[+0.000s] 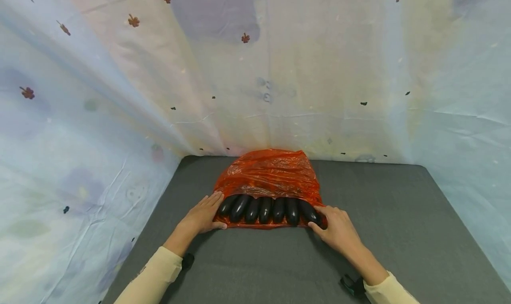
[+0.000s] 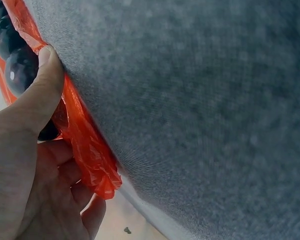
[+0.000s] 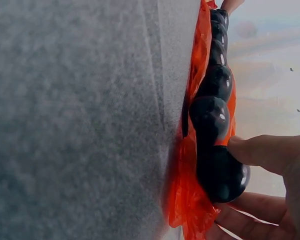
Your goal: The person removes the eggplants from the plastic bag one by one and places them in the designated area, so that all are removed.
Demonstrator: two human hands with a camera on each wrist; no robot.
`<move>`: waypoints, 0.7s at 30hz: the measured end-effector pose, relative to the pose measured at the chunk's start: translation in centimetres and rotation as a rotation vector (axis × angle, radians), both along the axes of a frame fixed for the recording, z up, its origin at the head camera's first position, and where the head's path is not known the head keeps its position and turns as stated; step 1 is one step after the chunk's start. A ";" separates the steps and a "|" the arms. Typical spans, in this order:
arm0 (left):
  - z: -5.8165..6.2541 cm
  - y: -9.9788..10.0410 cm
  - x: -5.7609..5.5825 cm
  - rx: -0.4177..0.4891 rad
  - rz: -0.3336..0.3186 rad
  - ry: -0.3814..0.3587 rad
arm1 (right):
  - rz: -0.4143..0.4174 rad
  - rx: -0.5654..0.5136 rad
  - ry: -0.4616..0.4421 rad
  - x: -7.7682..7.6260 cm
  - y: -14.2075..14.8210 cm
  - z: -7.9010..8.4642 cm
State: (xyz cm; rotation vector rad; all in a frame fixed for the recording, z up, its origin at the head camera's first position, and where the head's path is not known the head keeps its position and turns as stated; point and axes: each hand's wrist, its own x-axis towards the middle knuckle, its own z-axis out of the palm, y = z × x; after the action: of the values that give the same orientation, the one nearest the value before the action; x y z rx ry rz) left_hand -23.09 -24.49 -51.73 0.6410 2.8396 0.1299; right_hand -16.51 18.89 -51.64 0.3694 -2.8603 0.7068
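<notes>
Several glossy black eggplants (image 1: pixel 265 210) lie side by side in a row at the mouth of a thin red plastic bag (image 1: pixel 275 173). My left hand (image 1: pixel 204 213) rests against the row's left end, its fingers fairly straight along the bag's side. In the left wrist view, that thumb (image 2: pixel 49 70) touches the bag's edge beside an eggplant (image 2: pixel 21 71). My right hand (image 1: pixel 338 227) holds the rightmost eggplant (image 1: pixel 308 211), thumb at its near end and fingers around the far side. Up close in the right wrist view, this end eggplant (image 3: pixel 221 175) sits against the thumb and fingers.
Grey cloth covers the table (image 1: pixel 255 268) under the bag. Behind and at both sides hangs a pale patterned sheet (image 1: pixel 303 73), which meets the table's edges. Dark straps (image 1: pixel 353 286) are at the wrists.
</notes>
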 end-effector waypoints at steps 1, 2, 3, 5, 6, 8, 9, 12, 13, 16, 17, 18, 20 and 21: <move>0.0 0.0 0.0 0.002 0.000 0.000 | 0.000 0.001 0.008 0.1 0.0 0.1; 0.0 0.0 0.0 0.004 -0.001 0.001 | 0.000 0.004 0.012 0.2 0.1 0.1; 0.0 0.0 0.0 0.006 -0.002 0.000 | -0.004 0.003 0.014 0.3 0.1 0.1; -0.1 0.0 0.0 0.015 -0.006 0.002 | -0.013 0.010 0.019 0.6 0.2 0.2; -0.2 0.0 0.0 0.021 -0.006 0.002 | -0.017 0.014 0.023 0.7 0.2 0.3; -0.2 0.0 0.0 0.027 -0.006 0.003 | -0.024 0.017 0.035 0.9 0.3 0.5; -0.3 0.0 0.0 0.028 -0.005 0.002 | -0.026 0.016 0.043 1.0 0.3 0.6; -0.4 -0.1 0.1 0.028 0.000 0.000 | -0.028 0.007 0.067 1.4 0.3 1.0; -0.4 -0.1 0.1 0.028 0.001 -0.001 | -0.029 0.004 0.073 1.5 0.3 1.2; -0.4 -0.1 0.0 0.036 0.001 -0.003 | -0.033 -0.003 0.080 1.9 0.5 1.6; -0.4 -0.1 0.0 0.037 0.001 -0.003 | -0.035 -0.005 0.079 2.1 0.5 1.8; -0.4 -0.1 0.0 0.037 0.001 -0.003 | -0.036 -0.008 0.079 2.2 0.6 1.9; -0.3 -0.2 0.0 0.034 0.001 -0.002 | -0.036 -0.018 0.072 2.4 0.8 2.2; -0.3 -0.2 0.0 0.032 0.001 -0.001 | -0.034 -0.023 0.068 2.5 1.0 2.3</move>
State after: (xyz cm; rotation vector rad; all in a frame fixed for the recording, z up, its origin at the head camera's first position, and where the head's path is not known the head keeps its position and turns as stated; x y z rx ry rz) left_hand -23.05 -24.67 -52.02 0.6460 2.8418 0.1761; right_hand -13.99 19.84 -49.32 0.3335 -2.7857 0.7070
